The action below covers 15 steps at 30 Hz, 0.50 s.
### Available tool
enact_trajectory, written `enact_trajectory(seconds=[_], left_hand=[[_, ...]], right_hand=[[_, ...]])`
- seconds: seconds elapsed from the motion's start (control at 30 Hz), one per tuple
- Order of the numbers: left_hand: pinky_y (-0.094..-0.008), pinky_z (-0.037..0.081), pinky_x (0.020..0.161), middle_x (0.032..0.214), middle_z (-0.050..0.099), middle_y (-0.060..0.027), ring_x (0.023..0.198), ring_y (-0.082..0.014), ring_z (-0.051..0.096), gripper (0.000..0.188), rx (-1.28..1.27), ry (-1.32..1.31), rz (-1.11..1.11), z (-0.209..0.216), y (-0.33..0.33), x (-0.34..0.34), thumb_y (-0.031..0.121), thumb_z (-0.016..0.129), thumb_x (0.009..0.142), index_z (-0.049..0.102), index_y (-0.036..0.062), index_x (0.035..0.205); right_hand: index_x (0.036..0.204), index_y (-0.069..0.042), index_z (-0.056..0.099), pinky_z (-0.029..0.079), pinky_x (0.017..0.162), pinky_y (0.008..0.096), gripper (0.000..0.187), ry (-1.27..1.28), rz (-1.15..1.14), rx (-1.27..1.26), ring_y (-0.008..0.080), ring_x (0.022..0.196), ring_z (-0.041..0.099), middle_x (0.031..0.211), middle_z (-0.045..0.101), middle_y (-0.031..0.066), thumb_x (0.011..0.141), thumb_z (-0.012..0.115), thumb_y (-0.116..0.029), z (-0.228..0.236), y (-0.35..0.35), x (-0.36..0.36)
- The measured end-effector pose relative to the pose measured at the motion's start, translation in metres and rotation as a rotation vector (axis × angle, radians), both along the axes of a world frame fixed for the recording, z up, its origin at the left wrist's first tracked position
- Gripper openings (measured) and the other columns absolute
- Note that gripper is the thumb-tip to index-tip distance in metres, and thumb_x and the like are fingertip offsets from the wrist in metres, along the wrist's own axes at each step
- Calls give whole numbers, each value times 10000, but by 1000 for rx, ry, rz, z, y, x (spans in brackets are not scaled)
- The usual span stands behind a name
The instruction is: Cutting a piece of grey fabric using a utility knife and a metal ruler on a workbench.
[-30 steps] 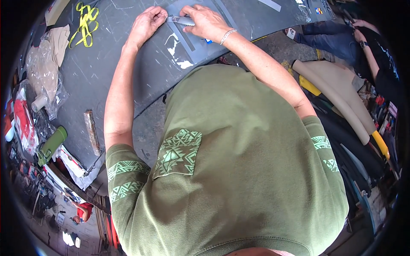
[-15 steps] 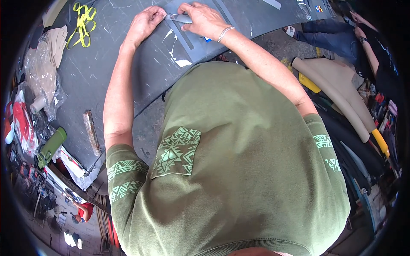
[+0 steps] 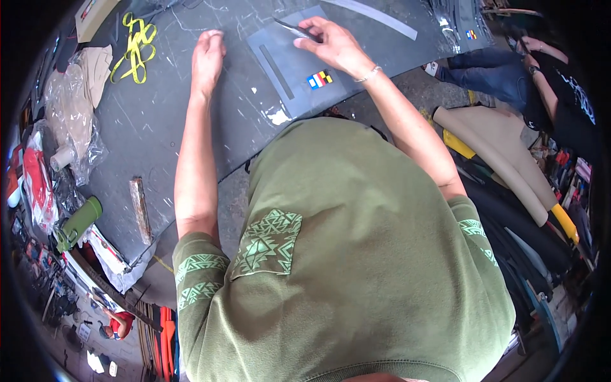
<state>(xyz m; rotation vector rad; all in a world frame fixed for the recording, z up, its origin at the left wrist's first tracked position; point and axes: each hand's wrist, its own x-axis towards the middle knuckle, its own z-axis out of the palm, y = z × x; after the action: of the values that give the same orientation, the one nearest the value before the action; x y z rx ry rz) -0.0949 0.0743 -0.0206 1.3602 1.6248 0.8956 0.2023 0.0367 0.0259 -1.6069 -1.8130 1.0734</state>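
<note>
A grey rectangular sheet (image 3: 287,53) lies on the dark worktop, with a long dark slot or strip (image 3: 276,71) along its left part and a small multicoloured label (image 3: 319,79) near its front. Above the sheet, my right hand (image 3: 331,46) is closed round a utility knife (image 3: 298,29), its thin end pointing left and away from me. My left hand (image 3: 209,54) rests on the worktop, left of the sheet and apart from it. Its fingers are curled together; whatever they may hold is hidden.
A tangled yellow strap (image 3: 137,51) lies at far left beside plastic-wrapped beige material (image 3: 73,89). A wooden stick (image 3: 140,210) lies near the left edge. A pale strip (image 3: 382,20) curves across the far right of the worktop (image 3: 153,127). Another person (image 3: 503,76) stands at right.
My left hand has drawn away from the sheet. My right hand has shifted right and slightly nearer with the knife, uncovering the coloured label. The head view has tilted, showing more worktop.
</note>
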Motion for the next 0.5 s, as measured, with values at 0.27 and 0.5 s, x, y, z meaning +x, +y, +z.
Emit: enact_trajectory(seconds=[0.27, 0.5], left_hand=[[-318, 443, 677, 752, 553, -30, 701, -140, 511, 293, 52, 98, 258, 19, -52, -24, 266, 457, 1034, 617, 34, 954], [-436, 494, 955, 1123, 658, -186, 1071, -357, 621, 287, 335, 474, -23, 42, -87, 55, 258, 662, 984, 670, 0, 1108]], right_hand=[[1261, -122, 670, 494, 1009, 429, 453, -393, -194, 251, 337, 1186, 604, 1174, 662, 125, 850, 788, -267, -13, 11, 118], [1302, -153, 656, 483, 1021, 455, 486, -489, -222, 286, 350, 1190, 578, 1211, 645, 118, 849, 793, -268, -23, 15, 136]])
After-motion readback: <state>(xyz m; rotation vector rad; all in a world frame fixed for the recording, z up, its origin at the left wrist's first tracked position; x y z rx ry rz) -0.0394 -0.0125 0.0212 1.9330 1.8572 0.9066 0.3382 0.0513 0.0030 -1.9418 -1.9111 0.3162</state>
